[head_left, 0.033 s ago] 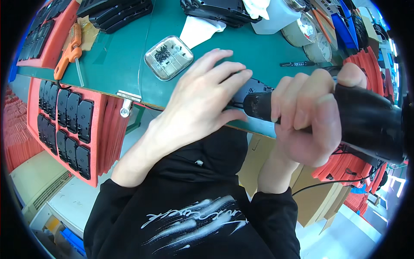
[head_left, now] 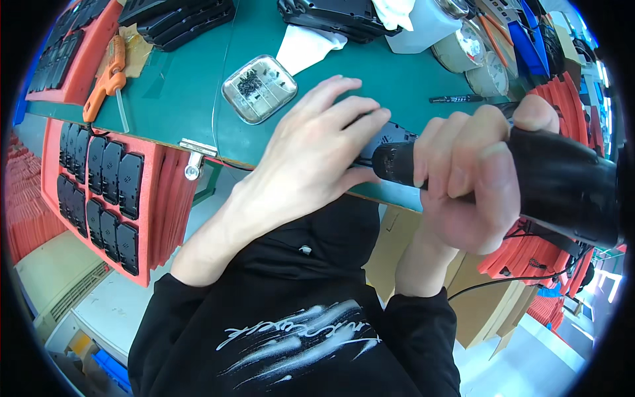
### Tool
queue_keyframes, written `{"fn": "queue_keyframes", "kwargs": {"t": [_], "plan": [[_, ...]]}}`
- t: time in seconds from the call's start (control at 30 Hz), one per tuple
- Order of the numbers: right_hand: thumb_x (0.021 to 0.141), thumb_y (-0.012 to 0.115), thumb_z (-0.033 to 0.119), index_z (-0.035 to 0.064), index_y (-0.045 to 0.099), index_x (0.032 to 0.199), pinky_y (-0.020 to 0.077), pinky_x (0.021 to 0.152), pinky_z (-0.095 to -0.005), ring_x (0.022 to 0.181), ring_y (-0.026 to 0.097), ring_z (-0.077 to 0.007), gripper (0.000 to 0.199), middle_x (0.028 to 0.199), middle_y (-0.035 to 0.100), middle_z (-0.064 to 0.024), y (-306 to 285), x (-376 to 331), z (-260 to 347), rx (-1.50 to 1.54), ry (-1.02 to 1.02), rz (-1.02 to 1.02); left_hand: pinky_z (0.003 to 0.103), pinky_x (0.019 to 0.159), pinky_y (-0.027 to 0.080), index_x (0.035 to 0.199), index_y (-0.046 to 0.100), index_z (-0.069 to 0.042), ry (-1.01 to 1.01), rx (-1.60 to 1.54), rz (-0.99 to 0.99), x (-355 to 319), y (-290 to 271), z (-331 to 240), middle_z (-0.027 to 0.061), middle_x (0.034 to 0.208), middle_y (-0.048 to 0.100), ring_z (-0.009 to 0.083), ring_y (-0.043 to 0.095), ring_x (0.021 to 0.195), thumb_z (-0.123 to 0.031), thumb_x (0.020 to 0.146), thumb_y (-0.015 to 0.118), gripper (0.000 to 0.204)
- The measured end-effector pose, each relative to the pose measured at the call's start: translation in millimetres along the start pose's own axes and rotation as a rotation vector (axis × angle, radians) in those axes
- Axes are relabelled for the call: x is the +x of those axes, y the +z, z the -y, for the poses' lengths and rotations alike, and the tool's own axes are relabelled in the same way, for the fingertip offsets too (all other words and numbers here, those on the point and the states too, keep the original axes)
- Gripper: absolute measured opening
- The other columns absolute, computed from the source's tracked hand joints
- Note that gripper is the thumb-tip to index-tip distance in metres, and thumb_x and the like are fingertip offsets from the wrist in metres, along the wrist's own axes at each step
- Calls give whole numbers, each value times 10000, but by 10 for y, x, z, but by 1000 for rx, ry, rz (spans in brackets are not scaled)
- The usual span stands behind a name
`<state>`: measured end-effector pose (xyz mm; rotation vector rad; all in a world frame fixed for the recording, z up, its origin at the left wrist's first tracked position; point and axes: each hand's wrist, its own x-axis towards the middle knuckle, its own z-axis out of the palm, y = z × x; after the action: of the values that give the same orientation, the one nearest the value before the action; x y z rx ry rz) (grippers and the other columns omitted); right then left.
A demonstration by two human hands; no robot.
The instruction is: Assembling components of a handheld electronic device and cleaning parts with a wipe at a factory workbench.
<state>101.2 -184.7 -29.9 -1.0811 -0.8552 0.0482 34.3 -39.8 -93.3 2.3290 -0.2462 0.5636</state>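
My right hand (head_left: 469, 172) is wrapped round a black electric screwdriver (head_left: 562, 178), whose tapered nose points left toward my other hand. My left hand (head_left: 324, 139) arches over a flat grey part (head_left: 395, 134) at the table's near edge, thumb on the near side and fingers on the far side. Most of that part is hidden under the hand and the tool, as is the tool's tip. Beyond my left hand lies a small metal tray (head_left: 259, 89) with many tiny dark screws in it.
An orange glue gun (head_left: 109, 79) lies left on the green table (head_left: 178, 99). Red foam trays (head_left: 149, 245) of black casings stand at the left. A white bottle (head_left: 423, 26), round tubs (head_left: 458, 49) and a black marker (head_left: 456, 98) are at the far right. A clip (head_left: 193, 159) grips the table edge.
Both hands have barely moved: my right hand and the screwdriver have shifted very slightly left. Nothing has been let go or taken up.
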Motion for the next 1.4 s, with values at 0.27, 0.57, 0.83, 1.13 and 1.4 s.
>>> {"fn": "queue_keyframes", "kwargs": {"t": [0.27,0.57,0.83,1.13,1.4], "plan": [[929,542,64,30,360,1234,432,491,-273,482,462,-119,356,664,489,-44,-108,51,-39,-81,-20,221,410,900,495,1073,678,-10,71,-106,1,39,87,93,104,1015,641,305,585,1041,-80,540,859,567],[939,525,77,26,379,1252,422,505,-277,499,452,-116,350,684,476,-38,142,135,-38,-6,-37,208,395,849,503,1018,690,-6,84,-139,3,54,84,121,92,969,650,291,589,974,-78,542,853,509],[947,509,88,22,396,1269,413,517,-281,515,443,-114,348,702,465,-32,142,132,53,64,-59,164,426,970,484,1024,687,-27,-7,-204,-21,-15,-8,32,92,1152,658,325,571,1173,-44,604,840,448],[956,491,100,18,415,1288,403,531,-286,533,433,-111,350,723,453,-26,-35,135,213,171,-75,119,440,1000,481,838,708,-20,-78,-289,-113,-116,-97,-68,79,1125,703,316,578,1232,17,649,820,223],[957,564,122,5,578,1039,426,546,-298,542,467,-103,144,676,477,-15,-519,394,104,-197,-255,-119,419,987,497,921,722,-33,-86,252,-239,-126,-480,254,75,1127,702,312,587,1221,9,669,814,271]]}}
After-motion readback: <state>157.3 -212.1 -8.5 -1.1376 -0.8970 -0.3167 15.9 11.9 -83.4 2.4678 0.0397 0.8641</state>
